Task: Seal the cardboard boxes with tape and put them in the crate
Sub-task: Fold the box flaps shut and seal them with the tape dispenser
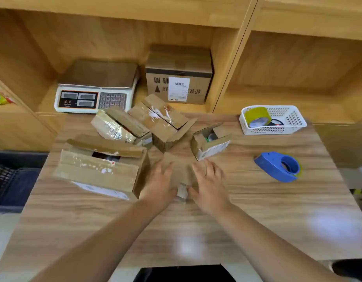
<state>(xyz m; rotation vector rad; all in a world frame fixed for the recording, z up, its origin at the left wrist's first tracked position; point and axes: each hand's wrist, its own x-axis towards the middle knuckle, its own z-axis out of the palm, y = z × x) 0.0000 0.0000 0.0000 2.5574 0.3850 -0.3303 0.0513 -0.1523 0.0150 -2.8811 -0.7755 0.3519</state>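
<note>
Both laid flat on small box — left hand, right hand

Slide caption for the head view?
Left hand and right hand rest on a small box; tape dispenser lies nearby.

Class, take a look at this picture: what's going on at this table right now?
A person is packing parcels. The left hand and right hand lie with spread fingers on a small cardboard box in the middle of the wooden table, apparently pressing its flaps down. The blue tape dispenser lies untouched to the right. Four other boxes stand around it; the large box on the left and the little box on the right are open.
</note>
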